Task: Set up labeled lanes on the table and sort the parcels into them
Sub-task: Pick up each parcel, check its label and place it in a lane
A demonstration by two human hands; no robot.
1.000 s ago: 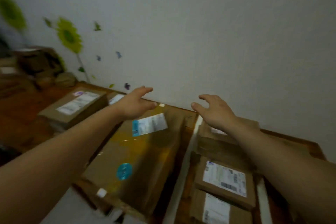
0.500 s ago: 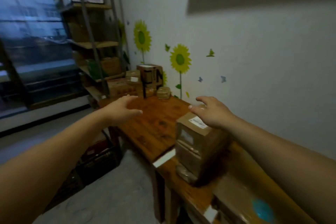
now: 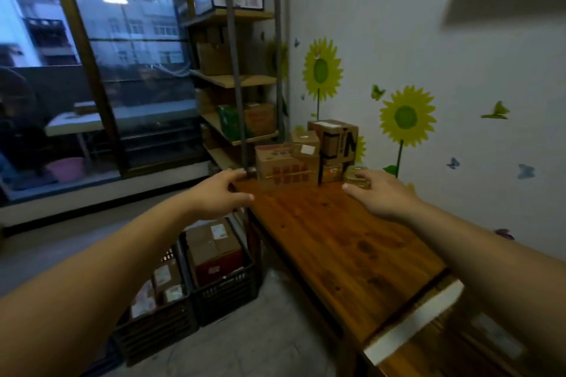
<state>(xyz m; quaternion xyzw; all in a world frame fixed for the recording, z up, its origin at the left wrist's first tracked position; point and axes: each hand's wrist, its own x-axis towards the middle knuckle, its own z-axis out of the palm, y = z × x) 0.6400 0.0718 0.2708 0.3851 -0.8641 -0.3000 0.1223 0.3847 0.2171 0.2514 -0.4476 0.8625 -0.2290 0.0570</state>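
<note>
A pile of brown cardboard parcels [image 3: 306, 156] stands at the far end of the long wooden table [image 3: 343, 248]. Both my arms reach toward it. My left hand [image 3: 220, 193] hovers open over the table's left edge, short of the pile, holding nothing. My right hand [image 3: 376, 193] is open above the table, its fingers close to a small tape-wrapped parcel [image 3: 356, 176] at the pile's right end; contact is unclear. A white strip marking a lane [image 3: 413, 327] crosses the table near me.
Two dark crates [image 3: 214, 294] with parcels in them sit on the floor left of the table. A metal shelf unit [image 3: 239, 76] with boxes stands behind the pile. A wall with sunflower stickers runs along the table's right side.
The view has swung left from the near parcels to the table's far end. Both hands have come off the near boxes and now reach toward the far pile.
</note>
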